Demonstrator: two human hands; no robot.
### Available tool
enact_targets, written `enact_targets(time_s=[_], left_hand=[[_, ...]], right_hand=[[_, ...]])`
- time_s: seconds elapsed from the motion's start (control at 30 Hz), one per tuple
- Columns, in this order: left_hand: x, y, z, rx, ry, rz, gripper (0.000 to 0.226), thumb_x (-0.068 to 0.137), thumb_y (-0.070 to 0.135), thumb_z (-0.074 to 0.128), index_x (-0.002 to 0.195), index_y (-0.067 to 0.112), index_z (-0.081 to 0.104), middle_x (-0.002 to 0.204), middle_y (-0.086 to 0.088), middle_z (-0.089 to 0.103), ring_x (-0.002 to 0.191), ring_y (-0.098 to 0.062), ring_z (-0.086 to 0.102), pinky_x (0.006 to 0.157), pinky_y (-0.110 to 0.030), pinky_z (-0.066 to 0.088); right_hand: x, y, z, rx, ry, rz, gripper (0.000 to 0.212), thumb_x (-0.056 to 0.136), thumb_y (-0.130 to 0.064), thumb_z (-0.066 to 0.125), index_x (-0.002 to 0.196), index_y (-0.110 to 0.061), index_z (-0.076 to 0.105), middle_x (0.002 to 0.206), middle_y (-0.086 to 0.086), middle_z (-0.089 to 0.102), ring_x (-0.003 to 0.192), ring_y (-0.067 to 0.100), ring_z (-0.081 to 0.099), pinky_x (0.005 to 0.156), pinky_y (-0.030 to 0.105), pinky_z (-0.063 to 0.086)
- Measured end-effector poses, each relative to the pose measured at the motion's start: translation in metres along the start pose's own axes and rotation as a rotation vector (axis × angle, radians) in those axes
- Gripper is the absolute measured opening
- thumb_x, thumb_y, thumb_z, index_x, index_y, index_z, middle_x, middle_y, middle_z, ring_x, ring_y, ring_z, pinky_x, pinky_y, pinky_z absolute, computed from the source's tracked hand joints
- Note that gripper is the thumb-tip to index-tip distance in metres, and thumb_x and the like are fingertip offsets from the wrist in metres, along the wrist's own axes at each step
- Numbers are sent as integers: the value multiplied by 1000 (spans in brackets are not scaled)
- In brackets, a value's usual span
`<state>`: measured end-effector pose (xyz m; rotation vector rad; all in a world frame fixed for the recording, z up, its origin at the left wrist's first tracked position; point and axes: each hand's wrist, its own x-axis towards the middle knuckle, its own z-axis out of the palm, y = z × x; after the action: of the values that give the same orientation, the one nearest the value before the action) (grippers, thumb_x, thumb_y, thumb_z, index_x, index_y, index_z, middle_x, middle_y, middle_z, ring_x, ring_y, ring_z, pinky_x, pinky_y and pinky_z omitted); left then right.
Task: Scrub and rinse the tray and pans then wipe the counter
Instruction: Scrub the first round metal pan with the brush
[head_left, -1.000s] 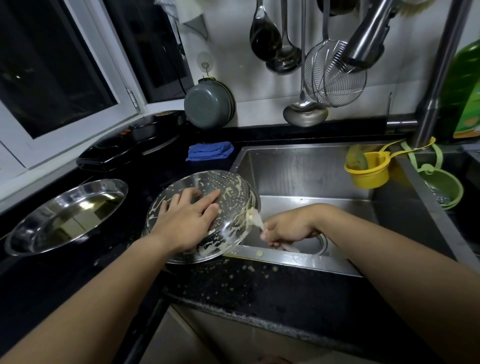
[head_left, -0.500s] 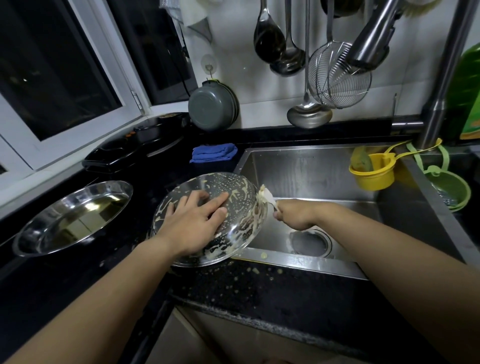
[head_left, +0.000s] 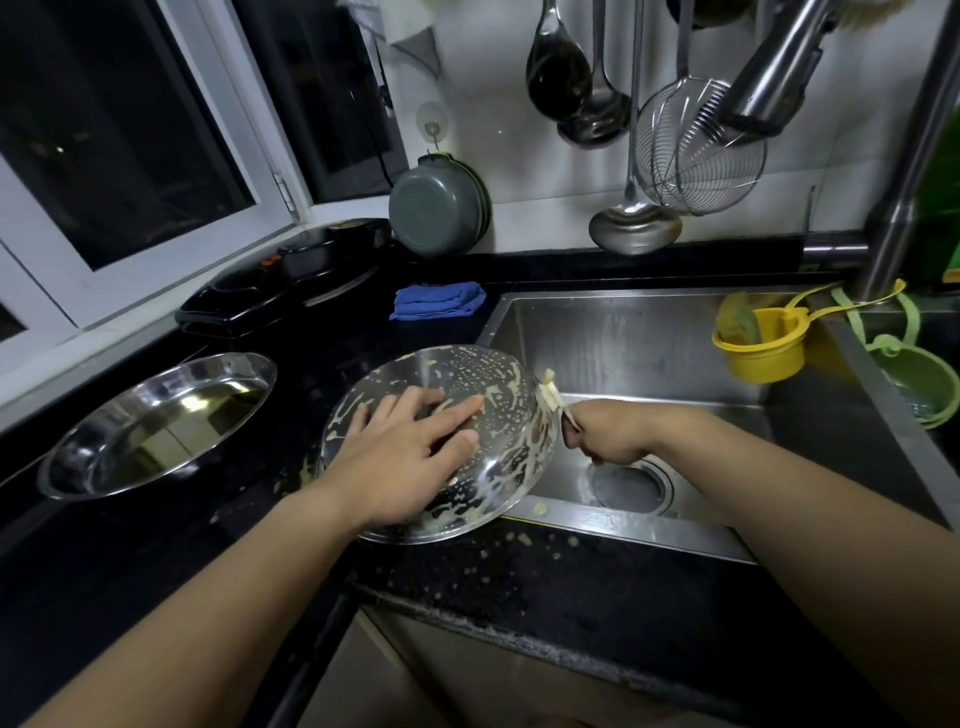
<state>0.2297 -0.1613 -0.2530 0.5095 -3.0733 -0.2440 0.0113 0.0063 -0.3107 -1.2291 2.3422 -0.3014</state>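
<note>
1. Scraping had moved up the pan (head_left: 498, 415): the scraper (head_left: 551, 399) in the right hand (head_left: 605, 435) now touched its upper right rim, where a second earlier it sat low, near the drain (head_left: 631, 486).
2. Judging from that, the scrubbing was working round the edge, though batter streaks covered most of the pan's back.
3. Right grip was curled tight round the scraper handle; left hand (head_left: 402, 457) lay with fingers spread flat on the tilted pan, steadying it as before.
4. Pan leaned on the table (head_left: 571, 592) edge, partly over the sink (head_left: 623, 343).
5. Clean tray (head_left: 156, 421) stayed on the table, left.
</note>
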Motion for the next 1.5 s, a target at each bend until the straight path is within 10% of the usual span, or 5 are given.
enact_targets(time_s=[0.83,1.03,1.27,1.4,1.5], left_hand=[[-18,3,-2,1,-13,111,48,98,73,17,146,72,17,157,29,22,144,2,14,125,-51,10],[-29,-10,-2,-15,-17,215,48,96,77,13,144,75,17,159,36,17,149,6,10,126,-50,10],[-1,-49,-20,191,-19,108,51,100,71,7,149,67,19,162,33,18,153,1,10,127,-48,5],[21,-59,-27,151,47,-161,45,104,55,35,148,49,45,158,18,41,144,-15,41,116,-42,37],[27,-41,-5,-20,40,-297,69,96,73,23,156,40,33,165,6,31,152,-24,26,120,-49,30]], right_hand=[[3,-8,-8,-185,427,90,13,103,-20,42,111,-15,52,102,12,63,89,34,60,71,40,47],[-4,-14,-13,1145,146,53,26,108,-23,43,88,-9,53,50,-2,43,47,13,35,55,31,39],[-9,2,-23,1280,-62,128,15,103,-4,50,91,-3,59,50,0,46,38,5,28,64,31,60],[-25,14,-23,823,-348,-129,16,100,-11,59,106,1,66,87,9,70,61,12,44,73,27,58],[-26,7,-23,685,-365,-199,15,101,-22,59,106,-10,68,81,1,52,71,10,46,70,23,45]])
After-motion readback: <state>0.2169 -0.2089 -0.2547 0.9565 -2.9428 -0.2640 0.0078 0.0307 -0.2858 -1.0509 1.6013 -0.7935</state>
